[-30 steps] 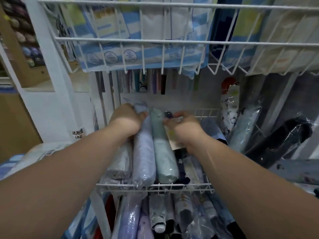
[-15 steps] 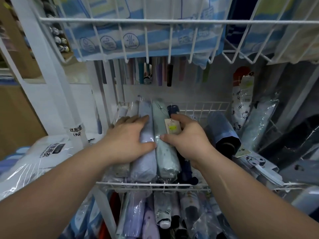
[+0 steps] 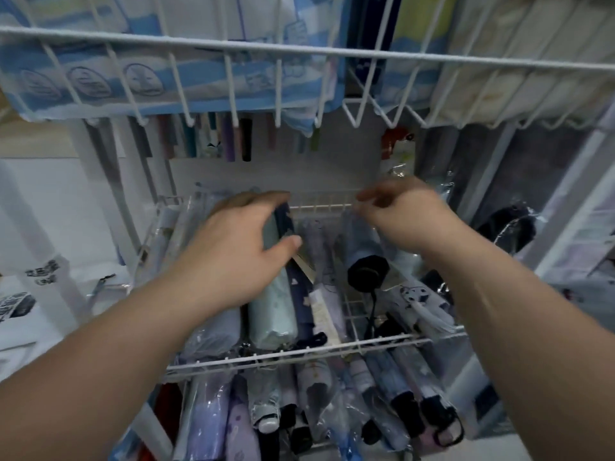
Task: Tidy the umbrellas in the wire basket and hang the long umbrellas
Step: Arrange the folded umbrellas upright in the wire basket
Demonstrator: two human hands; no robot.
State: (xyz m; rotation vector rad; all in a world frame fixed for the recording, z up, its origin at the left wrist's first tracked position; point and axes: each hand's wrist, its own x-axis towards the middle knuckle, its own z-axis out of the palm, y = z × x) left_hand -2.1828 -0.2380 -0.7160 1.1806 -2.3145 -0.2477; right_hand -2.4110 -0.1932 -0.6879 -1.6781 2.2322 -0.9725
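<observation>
- Both bare forearms reach forward from the lower corners, drawing closer together toward the wrists.
- Left hand (image 3: 239, 251) lies palm down, fingers curled over the far ends of the folded umbrellas (image 3: 273, 314), thumb spread to the right.
- Right hand (image 3: 399, 214) — blurred — hovers higher, back of the hand up, fingers loosely bent and pointing left.

this is looking like a shop: tiered white wire baskets (image 3: 299, 353) are holding many folded umbrellas (image 3: 271, 314) in clear plastic sleeves, and packaged goods (image 3: 206, 74) are filling the upper basket (image 3: 299, 50).
</observation>
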